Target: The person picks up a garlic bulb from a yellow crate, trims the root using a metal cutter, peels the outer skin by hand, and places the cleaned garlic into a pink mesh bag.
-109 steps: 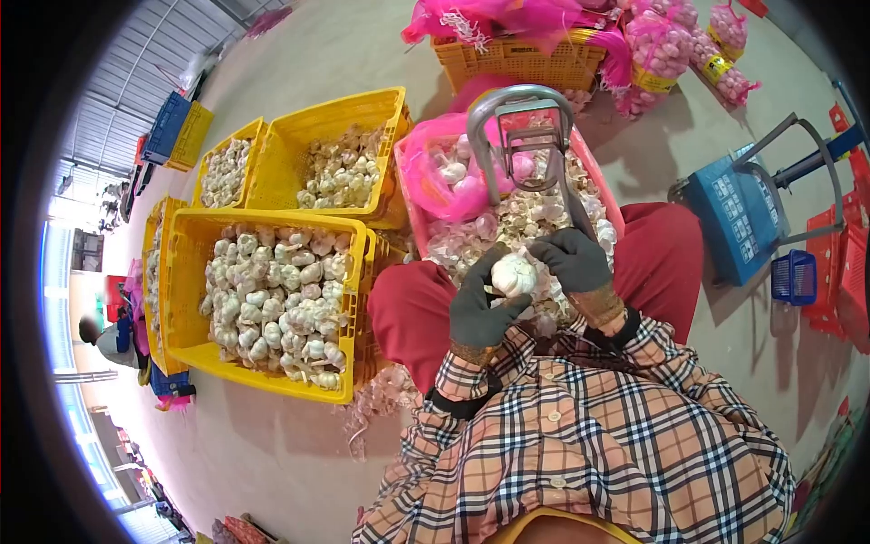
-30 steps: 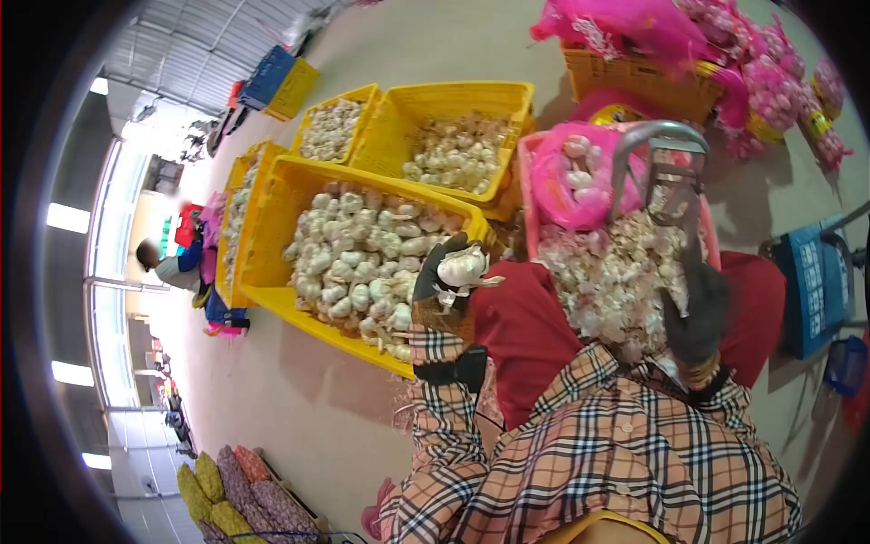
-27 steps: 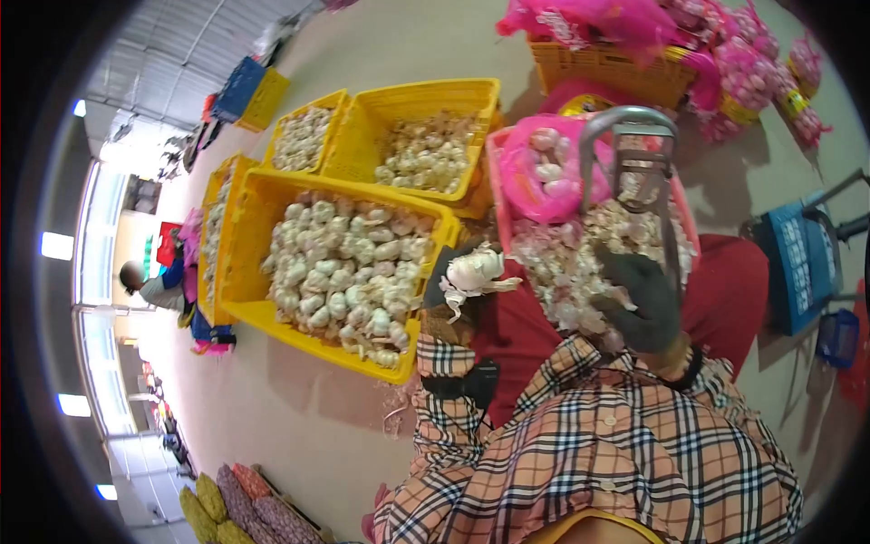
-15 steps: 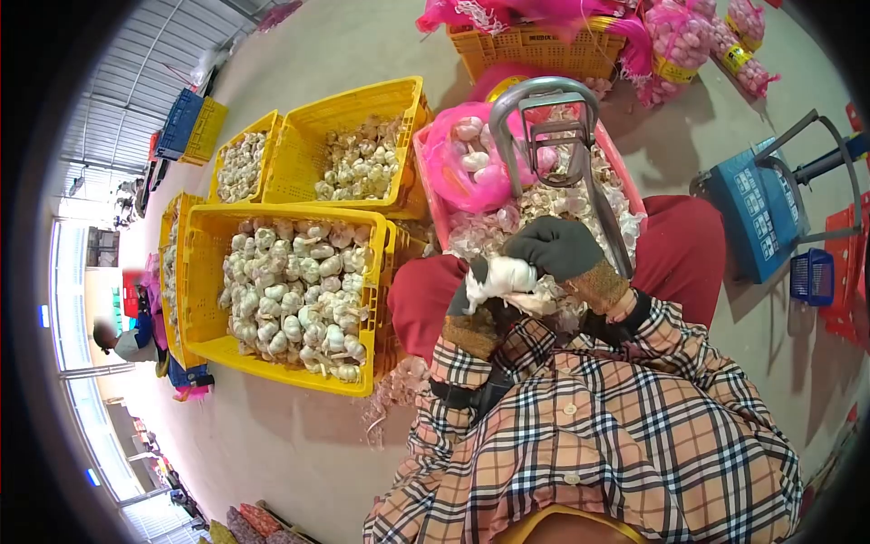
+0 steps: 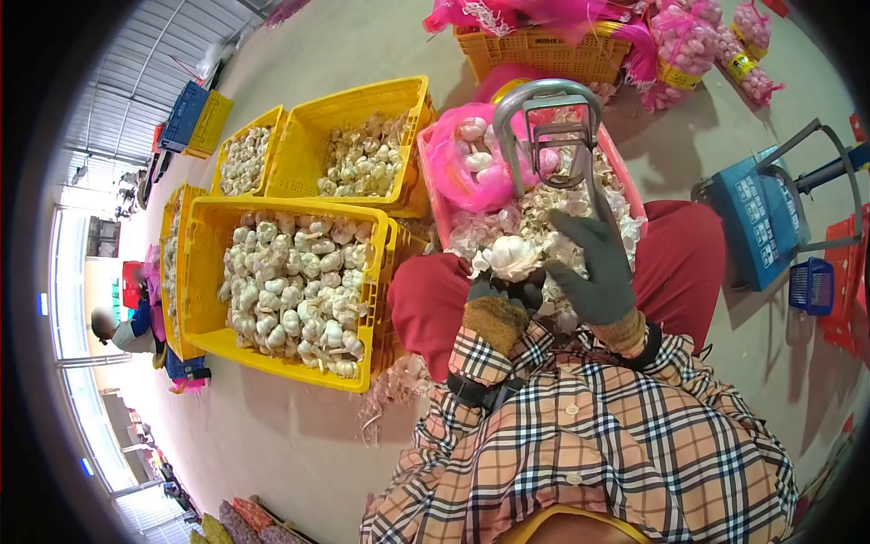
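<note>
- Head view: the left hand, in a dark glove, is closed around a white garlic bulb and holds it up from below, over the person's lap.
- The right hand, also gloved, is open with its fingers spread and holds nothing. It sits just beside the bulb on the right; whether it touches the bulb cannot be told.
- Behind the bulb, a pink crate rests on the red trousers, filled with loose garlic and papery skins.
- A pink mesh bag with a few bulbs lies in the crate's far left corner, and a grey metal frame rises upright from the crate.
- To the left, on the floor, a yellow crate is full of white bulbs. A second yellow crate beyond it holds a thinner layer.
- A blue stool stands well apart to the right.
- Pink net sacks of garlic lie at the top, beside an orange crate.
</note>
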Demonstrator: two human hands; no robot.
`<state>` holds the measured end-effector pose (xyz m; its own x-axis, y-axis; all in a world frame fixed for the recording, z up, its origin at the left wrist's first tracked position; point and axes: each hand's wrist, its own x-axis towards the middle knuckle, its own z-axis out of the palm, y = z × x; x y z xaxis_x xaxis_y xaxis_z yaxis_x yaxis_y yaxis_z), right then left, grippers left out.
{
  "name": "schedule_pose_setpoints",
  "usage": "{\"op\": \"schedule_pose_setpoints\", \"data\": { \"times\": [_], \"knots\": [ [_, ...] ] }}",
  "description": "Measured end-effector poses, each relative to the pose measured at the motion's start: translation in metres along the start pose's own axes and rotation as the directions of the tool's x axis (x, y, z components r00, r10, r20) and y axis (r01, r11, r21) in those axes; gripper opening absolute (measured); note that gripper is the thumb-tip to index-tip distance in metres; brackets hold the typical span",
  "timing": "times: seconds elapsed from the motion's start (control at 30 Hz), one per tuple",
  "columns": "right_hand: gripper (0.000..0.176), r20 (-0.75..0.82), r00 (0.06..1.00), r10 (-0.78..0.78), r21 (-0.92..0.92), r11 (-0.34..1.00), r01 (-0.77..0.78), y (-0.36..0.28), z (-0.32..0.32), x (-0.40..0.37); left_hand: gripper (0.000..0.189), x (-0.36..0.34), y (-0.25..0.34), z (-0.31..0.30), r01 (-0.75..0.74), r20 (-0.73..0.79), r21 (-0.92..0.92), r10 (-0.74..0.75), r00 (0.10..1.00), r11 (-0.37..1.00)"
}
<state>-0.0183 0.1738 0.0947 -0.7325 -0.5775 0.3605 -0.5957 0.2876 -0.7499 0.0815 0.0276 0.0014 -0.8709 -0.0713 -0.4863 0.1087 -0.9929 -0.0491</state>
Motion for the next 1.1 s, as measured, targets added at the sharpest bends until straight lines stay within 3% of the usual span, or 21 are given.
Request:
{"op": "schedule_pose_setpoints", "data": {
  "times": [0.03, 0.1, 0.13, 0.17, 0.2, 0.23, 0.27, 0.3, 0.37, 0.4, 0.43, 0.5, 0.57, 0.63, 0.73, 0.83, 0.87, 0.9, 0.97, 1.0, 1.1],
  "knots": [
    [0.051, -0.001, 1.000, -0.002, -0.001, 1.000, 0.002, 0.007, -0.006, -0.002, 0.043, 0.001, -0.001, 0.009, 0.073, 0.063, -0.059, -0.069, 0.996, 0.996],
    [0.057, -0.272, 0.958, -0.089, -0.203, 0.979, 0.033, 0.022, -0.012, -0.004, 0.044, 0.004, 0.000, 0.017, 0.142, 0.131, -0.115, -0.126, 0.983, 0.983],
    [0.060, -0.329, 0.934, -0.141, -0.329, 0.944, 0.027, 0.021, -0.015, 0.002, 0.044, 0.006, 0.001, 0.019, 0.117, 0.025, -0.106, -0.114, 0.993, 0.987],
    [0.060, -0.332, 0.932, -0.147, -0.333, 0.942, 0.030, 0.033, -0.011, 0.003, 0.045, 0.009, 0.000, 0.022, 0.096, -0.076, -0.094, -0.103, 0.992, 0.991],
    [0.057, -0.160, 0.981, 0.111, -0.045, 0.992, -0.119, 0.055, -0.004, 0.001, 0.045, 0.010, -0.005, 0.031, 0.057, -0.116, -0.109, -0.069, 0.991, 0.992],
    [0.055, 0.080, 0.950, 0.303, 0.206, 0.927, -0.313, 0.073, 0.000, 0.000, 0.045, 0.015, -0.008, 0.035, 0.068, -0.099, -0.105, -0.078, 0.992, 0.992],
    [0.046, 0.183, 0.810, 0.557, 0.294, 0.755, -0.586, 0.085, 0.002, -0.010, 0.046, 0.020, -0.012, 0.038, 0.094, -0.003, -0.097, -0.094, 0.996, 0.991],
    [0.046, 0.168, 0.816, 0.553, 0.288, 0.764, -0.577, 0.076, -0.006, -0.007, 0.047, 0.024, -0.014, 0.037, 0.119, 0.090, -0.087, -0.111, 0.990, 0.989],
    [0.041, 0.315, 0.602, 0.734, 0.182, 0.575, -0.797, 0.047, -0.025, 0.002, 0.050, 0.034, -0.018, 0.029, 0.143, 0.078, -0.077, -0.137, 0.988, 0.987],
    [0.039, 0.314, 0.643, 0.698, 0.293, 0.573, -0.765, 0.041, -0.026, -0.001, 0.050, 0.039, -0.019, 0.026, 0.186, 0.173, -0.121, -0.164, 0.971, 0.975],
    [0.039, 0.302, 0.645, 0.702, 0.291, 0.576, -0.764, 0.037, -0.031, -0.002, 0.050, 0.040, -0.022, 0.031, 0.232, 0.267, -0.162, -0.183, 0.946, 0.959],
    [0.031, 0.425, 0.578, 0.696, 0.388, 0.437, -0.811, 0.029, -0.042, -0.003, 0.047, 0.042, -0.029, 0.039, 0.199, 0.189, -0.136, -0.171, 0.967, 0.971],
    [0.031, 0.421, 0.561, 0.713, 0.391, 0.415, -0.821, 0.017, -0.048, 0.000, 0.043, 0.050, -0.032, 0.038, 0.107, 0.027, -0.064, -0.106, 0.994, 0.992],
    [0.041, 0.447, 0.564, 0.695, 0.367, 0.432, -0.823, 0.015, -0.052, 0.000, 0.039, 0.054, -0.035, 0.038, 0.146, 0.052, -0.072, -0.142, 0.988, 0.987],
    [0.041, 0.447, 0.546, 0.709, 0.360, 0.416, -0.835, 0.014, -0.051, -0.001, 0.044, 0.057, -0.039, 0.039, 0.062, 0.149, -0.041, -0.056, 0.987, 0.997],
    [0.040, 0.452, 0.562, 0.693, 0.380, 0.420, -0.824, 0.012, -0.053, -0.003, 0.041, 0.062, -0.039, 0.040, -0.027, 0.024, 0.049, 0.026, 0.999, 0.998],
    [0.039, 0.458, 0.577, 0.676, 0.409, 0.415, -0.812, 0.010, -0.055, -0.002, 0.041, 0.068, -0.033, 0.032, 0.098, -0.014, -0.064, -0.099, 0.995, 0.993],
    [0.039, 0.459, 0.579, 0.673, 0.407, 0.420, -0.811, 0.007, -0.055, -0.001, 0.041, 0.070, -0.029, 0.028, 0.095, -0.010, -0.066, -0.096, 0.995, 0.993],
    [0.030, 0.423, 0.545, 0.724, 0.369, 0.412, -0.833, 0.002, -0.055, 0.001, 0.040, 0.070, -0.024, 0.030, 0.249, 0.226, -0.019, -0.238, 0.945, 0.968],
    [0.030, 0.419, 0.549, 0.723, 0.369, 0.417, -0.831, 0.004, -0.054, 0.000, 0.039, 0.075, -0.035, 0.031, -0.047, -0.002, 0.099, 0.048, 0.999, 0.994],
    [0.031, 0.413, 0.556, 0.721, 0.323, 0.455, -0.830, 0.008, -0.053, -0.001, 0.038, 0.065, -0.035, 0.044, -0.003, 0.108, 0.065, -0.004, 0.994, 0.998]
  ]
}}
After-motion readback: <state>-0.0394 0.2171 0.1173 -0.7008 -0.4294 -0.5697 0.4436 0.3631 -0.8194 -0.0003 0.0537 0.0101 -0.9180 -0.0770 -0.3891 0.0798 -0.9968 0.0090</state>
